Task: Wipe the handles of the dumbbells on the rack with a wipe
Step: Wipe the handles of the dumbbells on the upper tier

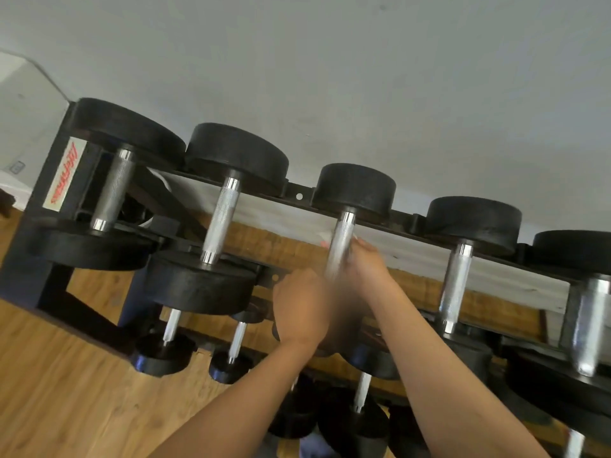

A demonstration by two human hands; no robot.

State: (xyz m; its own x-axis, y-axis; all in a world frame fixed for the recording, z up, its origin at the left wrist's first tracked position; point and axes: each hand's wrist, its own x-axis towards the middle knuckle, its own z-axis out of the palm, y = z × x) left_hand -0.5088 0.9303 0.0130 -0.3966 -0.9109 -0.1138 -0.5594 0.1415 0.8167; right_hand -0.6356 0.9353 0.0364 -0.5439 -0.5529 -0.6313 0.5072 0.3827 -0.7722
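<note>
On the top tier of the rack (299,196), the knurled handle (342,233) of the third dumbbell (355,188) from the left is being gripped by the right hand (365,262), with fingers being wrapped round the steel. The left hand (299,305) is being held just nearer, loosely fisted, though blur is hiding whether anything is being clamped in it. The wipe is not being shown clearly — presumably it is being pressed under the right palm. The likely fault: the wipe being bunched, so that only part of the knurling is being cleaned — or the ends beside the black heads (355,193) being skipped.
</note>
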